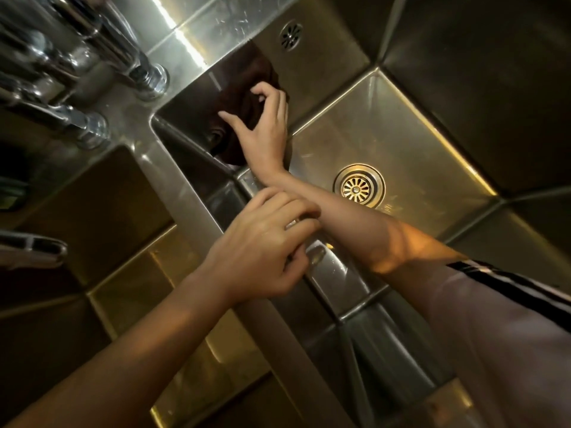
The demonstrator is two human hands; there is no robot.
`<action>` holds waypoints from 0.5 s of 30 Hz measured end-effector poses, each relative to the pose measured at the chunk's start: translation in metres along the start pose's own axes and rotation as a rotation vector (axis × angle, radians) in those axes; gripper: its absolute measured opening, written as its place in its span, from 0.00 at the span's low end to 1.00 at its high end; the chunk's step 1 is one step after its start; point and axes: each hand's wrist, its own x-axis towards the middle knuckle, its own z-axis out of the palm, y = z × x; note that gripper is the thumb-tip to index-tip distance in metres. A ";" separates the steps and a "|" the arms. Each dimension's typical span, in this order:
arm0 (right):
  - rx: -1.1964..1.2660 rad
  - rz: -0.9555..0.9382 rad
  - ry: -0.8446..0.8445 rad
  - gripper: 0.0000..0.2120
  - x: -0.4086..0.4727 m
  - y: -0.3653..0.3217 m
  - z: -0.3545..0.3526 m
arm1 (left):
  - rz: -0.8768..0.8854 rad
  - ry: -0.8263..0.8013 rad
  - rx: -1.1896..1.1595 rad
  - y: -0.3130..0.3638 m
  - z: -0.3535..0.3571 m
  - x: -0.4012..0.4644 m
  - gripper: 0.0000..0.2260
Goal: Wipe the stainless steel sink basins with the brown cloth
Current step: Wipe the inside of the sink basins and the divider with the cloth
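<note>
**Two hands at the sink, one on the cloth**

Two basins sit side by side, and the person leans over the right basin [386,125]. The right hand [262,128] reaches to its far left corner and presses the brown cloth [234,97] against the back wall, fingers curled into the bunched fabric, thumb spread out to the side. The cloth sits just below the overflow grille [290,36] and well apart from the drain [358,186] on the floor of the basin. The left hand [262,245] rests on the divider [197,211] between the basins, fingers loosely bent, holding nothing, its fingertips touching the right forearm. The taps [92,72] stand at the upper left, beside the left basin [92,211].
</note>
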 end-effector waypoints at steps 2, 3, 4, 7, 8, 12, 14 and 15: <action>-0.029 0.035 -0.029 0.25 -0.003 0.017 0.001 | 0.003 0.009 -0.006 -0.001 0.001 0.000 0.15; -0.053 0.051 -0.048 0.25 -0.005 0.027 0.001 | 0.002 0.011 -0.007 -0.001 0.001 -0.001 0.15; -0.085 0.068 -0.072 0.24 -0.006 0.037 0.001 | 0.002 0.011 -0.008 -0.002 0.001 -0.001 0.15; -0.192 0.135 -0.147 0.24 -0.007 0.066 0.001 | 0.008 0.000 -0.010 -0.003 0.002 0.000 0.14; -0.222 0.162 -0.167 0.24 -0.007 0.075 0.002 | 0.008 -0.005 -0.007 -0.003 0.002 0.000 0.14; -0.336 0.260 -0.243 0.24 -0.003 0.107 -0.001 | -0.004 -0.043 0.005 -0.003 0.000 0.000 0.14; -0.366 0.305 -0.266 0.24 -0.001 0.113 -0.003 | -0.012 -0.076 0.010 -0.003 -0.001 0.001 0.15; -0.370 0.313 -0.260 0.24 0.000 0.113 -0.002 | -0.015 -0.088 0.014 -0.004 -0.001 0.001 0.15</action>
